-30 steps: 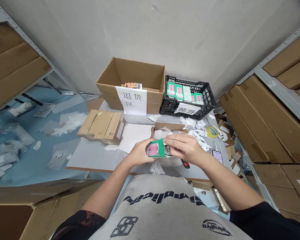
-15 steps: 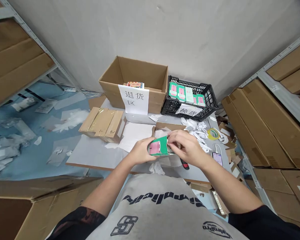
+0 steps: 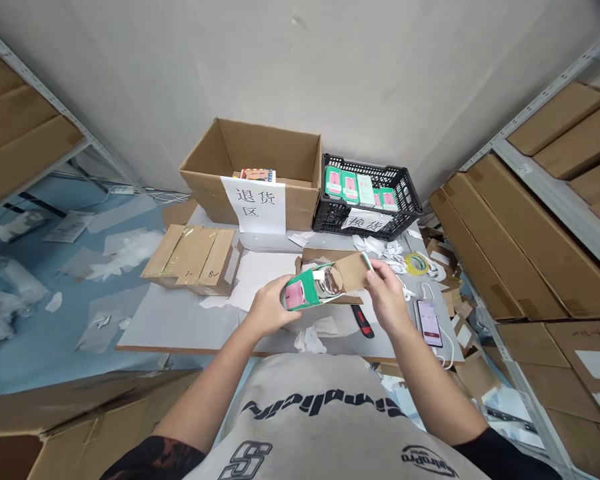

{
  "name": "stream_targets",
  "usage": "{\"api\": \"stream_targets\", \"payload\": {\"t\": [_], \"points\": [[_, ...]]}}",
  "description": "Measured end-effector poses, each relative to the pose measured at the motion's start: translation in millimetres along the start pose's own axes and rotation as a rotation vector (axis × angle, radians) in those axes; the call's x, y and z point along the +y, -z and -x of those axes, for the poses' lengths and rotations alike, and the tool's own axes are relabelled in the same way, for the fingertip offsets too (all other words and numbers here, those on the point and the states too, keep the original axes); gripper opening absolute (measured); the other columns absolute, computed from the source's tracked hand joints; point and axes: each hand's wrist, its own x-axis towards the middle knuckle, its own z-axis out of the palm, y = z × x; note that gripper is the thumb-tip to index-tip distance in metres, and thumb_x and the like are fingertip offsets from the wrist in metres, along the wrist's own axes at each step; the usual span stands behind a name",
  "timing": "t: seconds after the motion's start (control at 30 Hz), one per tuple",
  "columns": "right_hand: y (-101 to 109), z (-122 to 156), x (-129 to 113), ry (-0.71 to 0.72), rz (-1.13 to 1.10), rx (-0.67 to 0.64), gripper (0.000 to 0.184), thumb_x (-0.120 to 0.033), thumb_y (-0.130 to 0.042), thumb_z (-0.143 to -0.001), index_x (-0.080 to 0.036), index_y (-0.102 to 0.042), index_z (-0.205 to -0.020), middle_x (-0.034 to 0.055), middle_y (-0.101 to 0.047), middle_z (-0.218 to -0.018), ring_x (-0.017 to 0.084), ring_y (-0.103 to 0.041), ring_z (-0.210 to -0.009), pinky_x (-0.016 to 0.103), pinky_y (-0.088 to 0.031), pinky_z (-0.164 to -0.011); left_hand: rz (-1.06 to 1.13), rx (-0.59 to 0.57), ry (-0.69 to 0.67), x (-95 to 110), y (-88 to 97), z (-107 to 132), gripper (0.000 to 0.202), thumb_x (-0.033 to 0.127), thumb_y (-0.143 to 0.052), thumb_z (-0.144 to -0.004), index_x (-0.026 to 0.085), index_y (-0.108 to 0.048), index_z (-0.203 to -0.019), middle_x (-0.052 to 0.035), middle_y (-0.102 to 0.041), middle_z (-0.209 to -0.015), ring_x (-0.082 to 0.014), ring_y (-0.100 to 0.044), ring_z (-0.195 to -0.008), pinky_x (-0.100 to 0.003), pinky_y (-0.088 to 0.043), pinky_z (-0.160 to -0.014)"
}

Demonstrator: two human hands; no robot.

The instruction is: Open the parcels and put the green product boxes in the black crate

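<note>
On the grey table (image 3: 173, 313), the left hand (image 3: 271, 308) closes around the lower end of a green box (image 3: 307, 291). The right fingertips (image 3: 375, 270) pinch its cardboard flap (image 3: 353, 272), the long side slanting up between both hands.

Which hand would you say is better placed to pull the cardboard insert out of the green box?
Right hand: its fingers hold the cardboard insert, while the left hand grips the green box.

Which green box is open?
The green box held by the left hand and right hand: its cardboard flap is folded open, and something shiny shows inside. The green boxes in the black plastic crate look shut.
</note>
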Motion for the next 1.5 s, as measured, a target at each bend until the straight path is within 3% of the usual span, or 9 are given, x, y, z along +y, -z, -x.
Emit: {"api": "stream_targets", "payload": {"t": [0.23,0.63,0.73,0.83,1.03,1.17,1.3,1.4,1.5], "points": [[-36.1,18.1,-11.1,0.240,0.187,-0.083,0.043,-0.042,-0.057,-0.092,-0.028,-0.049,-0.132,0.0109,-0.051,-0.134,0.027,-0.052,-0.125,0.047,-0.048,-0.104,-0.086,0.076,-0.018,6.2,-9.4,-0.4,0.066,0.023,-0.075,-0.061,0.023,-0.055,-0.124,-0.0065,-0.068,-0.118,-0.0265,-0.066,-0.106,-0.040,-0.053,-0.094],[-57.7,30.2,12.6,0.440,0.450,-0.053,0.047,-0.027,-0.044,-0.097,-0.035,-0.042,-0.143,0.0092,-0.035,-0.149,0.029,-0.040,-0.139,0.058,-0.040,-0.111,-0.165,0.179,-0.003,11.3,-16.4,8.0,0.062,0.024,-0.074,-0.063,0.024,-0.055,-0.121,-0.0067,-0.070,-0.114,-0.0287,-0.067,-0.103,-0.042,-0.054,-0.092],[-61.6,31.3,17.0,0.472,0.463,-0.062,0.056,-0.030,-0.051,-0.094,-0.034,-0.036,-0.148,0.0104,-0.030,-0.155,0.031,-0.036,-0.142,0.059,-0.039,-0.111,-0.196,0.202,0.003,9.2,-21.0,7.8,0.063,0.023,-0.074,-0.063,0.023,-0.054,-0.122,-0.0079,-0.069,-0.116,-0.0302,-0.066,-0.106,-0.044,-0.053,-0.094],[-65.6,27.3,24.2,0.444,0.414,0.002,0.056,-0.033,-0.059,-0.091,-0.032,-0.043,-0.144,0.0118,-0.034,-0.154,0.031,-0.039,-0.141,0.057,-0.040,-0.110,-0.231,0.223,-0.001,10.0,-27.9,4.7,0.063,0.024,-0.074,-0.065,0.022,-0.053,-0.124,-0.0101,-0.068,-0.119,-0.0316,-0.065,-0.107,-0.045,-0.051,-0.096],[-59.7,4.5,44.8,0.163,0.139,0.185,0.035,-0.038,-0.058,-0.092,-0.023,-0.066,-0.123,0.0124,-0.058,-0.137,0.025,-0.054,-0.129,0.051,-0.044,-0.109,-0.277,0.157,-0.009,20.5,-32.6,-5.8,0.082,0.032,-0.080,-0.064,0.022,-0.046,-0.138,-0.0129,-0.066,-0.122,-0.0361,-0.062,-0.111,-0.051,-0.048,-0.095],[-42.7,-12.7,49.4,0.066,0.045,0.281,0.038,-0.042,-0.062,-0.088,-0.021,-0.070,-0.119,0.0108,-0.063,-0.132,0.025,-0.054,-0.128,0.049,-0.039,-0.112,-0.056,0.034,-0.003,14.3,-11.0,-8.7,0.092,0.047,-0.082,-0.066,0.027,-0.040,-0.146,-0.0109,-0.057,-0.136,-0.0346,-0.054,-0.124,-0.052,-0.043,-0.105],[-29.8,-37.5,43.6,-0.052,-0.094,0.301,0.042,-0.046,-0.066,-0.082,-0.021,-0.072,-0.115,0.0081,-0.068,-0.126,0.027,-0.061,-0.117,0.047,-0.048,-0.102,0.485,-0.143,0.270,-0.4,8.1,-15.4,0.062,0.055,-0.064,-0.083,0.028,-0.051,-0.138,-0.0103,-0.050,-0.145,-0.0302,-0.057,-0.122,-0.046,-0.053,-0.096],[-29.5,-62.5,36.8,-0.158,-0.203,0.239,0.046,-0.049,-0.067,-0.078,-0.020,-0.071,-0.115,0.0065,-0.071,-0.113,0.025,-0.066,-0.096,0.041,-0.054,-0.084,0.866,-0.241,0.404,-2.4,4.2,-27.4,0.051,0.052,-0.064,-0.084,0.026,-0.057,-0.128,-0.0114,-0.054,-0.139,-0.0282,-0.062,-0.114,-0.043,-0.059,-0.084],[-34.7,-89.8,30.0,-0.125,-0.112,0.209,0.042,-0.051,-0.065,-0.079,-0.022,-0.067,-0.110,0.0018,-0.070,-0.095,0.021,-0.063,-0.085,0.036,-0.052,-0.081,1.006,-0.236,0.434,3.3,-7.8,-45.1,0.043,0.045,-0.075,-0.077,0.023,-0.059,-0.111,-0.0089,-0.063,-0.120,-0.0233,-0.067,-0.100,-0.040,-0.059,-0.080]]}}
